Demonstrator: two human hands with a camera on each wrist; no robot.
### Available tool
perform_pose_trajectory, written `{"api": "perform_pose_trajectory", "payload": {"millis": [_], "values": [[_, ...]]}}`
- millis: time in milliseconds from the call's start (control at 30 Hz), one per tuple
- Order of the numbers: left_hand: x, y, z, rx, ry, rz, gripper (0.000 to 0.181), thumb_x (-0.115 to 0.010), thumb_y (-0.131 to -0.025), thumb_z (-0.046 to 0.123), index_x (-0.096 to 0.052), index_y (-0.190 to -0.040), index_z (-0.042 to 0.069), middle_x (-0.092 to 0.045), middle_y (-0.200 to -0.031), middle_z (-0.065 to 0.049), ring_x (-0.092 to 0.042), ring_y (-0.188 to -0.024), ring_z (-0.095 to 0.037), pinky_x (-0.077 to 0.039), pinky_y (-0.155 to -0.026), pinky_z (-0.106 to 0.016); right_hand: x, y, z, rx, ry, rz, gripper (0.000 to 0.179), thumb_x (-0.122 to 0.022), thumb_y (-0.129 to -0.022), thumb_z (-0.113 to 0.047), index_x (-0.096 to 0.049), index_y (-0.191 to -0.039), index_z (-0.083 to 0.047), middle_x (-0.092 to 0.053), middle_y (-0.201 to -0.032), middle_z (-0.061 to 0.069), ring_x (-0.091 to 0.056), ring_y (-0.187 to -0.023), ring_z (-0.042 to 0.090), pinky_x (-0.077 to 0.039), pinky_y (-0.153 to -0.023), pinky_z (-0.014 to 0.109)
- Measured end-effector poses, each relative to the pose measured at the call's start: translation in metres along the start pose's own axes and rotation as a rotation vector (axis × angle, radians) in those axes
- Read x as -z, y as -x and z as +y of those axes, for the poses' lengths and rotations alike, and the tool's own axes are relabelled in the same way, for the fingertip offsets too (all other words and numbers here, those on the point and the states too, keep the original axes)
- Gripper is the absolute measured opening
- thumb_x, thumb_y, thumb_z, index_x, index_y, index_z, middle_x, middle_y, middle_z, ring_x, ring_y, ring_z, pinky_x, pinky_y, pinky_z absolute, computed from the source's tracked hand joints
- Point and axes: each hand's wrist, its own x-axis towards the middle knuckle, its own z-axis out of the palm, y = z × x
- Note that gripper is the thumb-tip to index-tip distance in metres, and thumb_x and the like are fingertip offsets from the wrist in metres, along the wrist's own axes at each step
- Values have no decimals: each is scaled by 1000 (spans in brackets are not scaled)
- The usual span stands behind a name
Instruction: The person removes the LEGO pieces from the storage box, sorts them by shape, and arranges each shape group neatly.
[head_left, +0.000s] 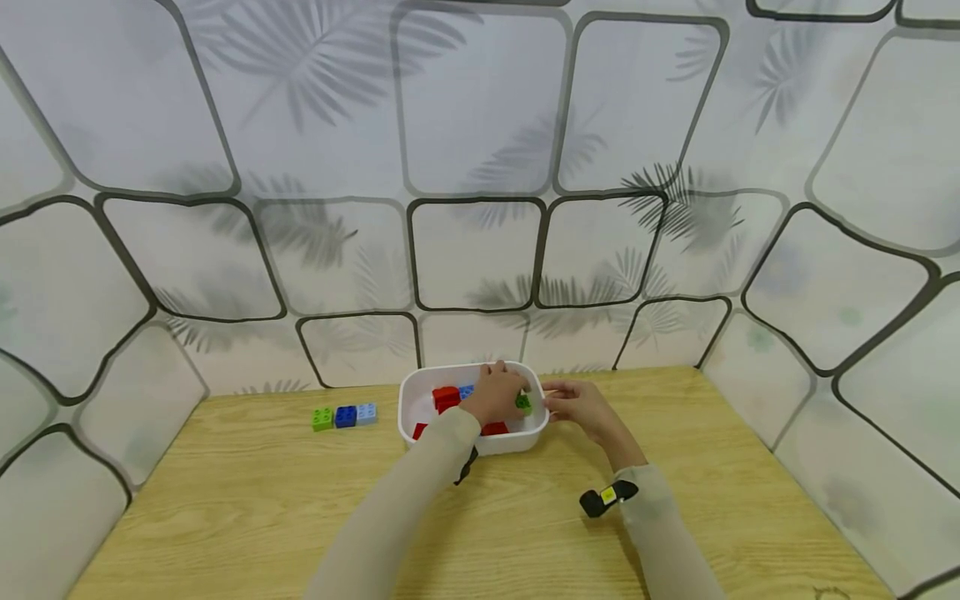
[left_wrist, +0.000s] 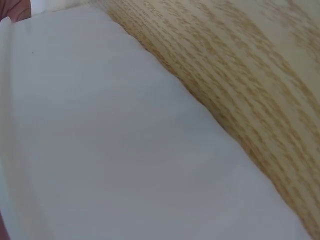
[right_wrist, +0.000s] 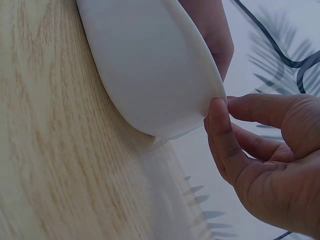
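Right hand (head_left: 588, 408): we pinch the white tub (right_wrist: 145, 65) by its rim | left hand (head_left: 493, 398): inside the tub by the green brick (head_left: 522, 402), grip hidden, we can't tell | risk: our uneven rim pull might tip the tub

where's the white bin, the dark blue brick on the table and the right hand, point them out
white bin (right_wrist: 150, 75): right wrist view, outer wall
dark blue brick (head_left: 346, 415): head view, studded top
right hand (right_wrist: 275, 167): right wrist view, middle of the hand
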Motion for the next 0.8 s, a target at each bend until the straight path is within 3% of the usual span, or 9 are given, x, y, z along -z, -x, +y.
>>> {"api": "perform_pose_trajectory", "payload": {"millis": [167,333,500,800], "values": [[1,0,3,9,-11,-21,46,-82,-86,35,-72,-128,22,-68,-131,0,-49,-124,-24,-36,-105,-48,0,2,-1,6,5,-4,43,-61,-99,-3,-53,-137,15,-71,-112,14,-68,-84,9,-58,-75,25],[0,-2,4,5,-96,-7,47,-81,-85,43,-71,-127,24,-64,-135,0,-48,-124,-23,-37,-104,-46,0,2,0,12,10,-8,44,-61,-100,-4,-52,-138,15,-69,-117,21,-67,-84,8,-58,-75,25],[-2,-3,5,-22,-166,21,40,-80,-85,46,-73,-119,25,-65,-127,2,-49,-121,-22,-38,-101,-44,0,2,0,11,22,-12,44,-61,-100,-4,-51,-139,15,-65,-122,30,-67,-85,8,-58,-76,25],[0,-2,7,-48,-222,10,35,-80,-85,47,-74,-110,24,-66,-120,4,-51,-118,-21,-39,-106,-46,0,2,-2,8,25,-11,44,-60,-101,-5,-51,-139,16,-68,-116,24,-67,-84,8,-58,-76,26]]}}
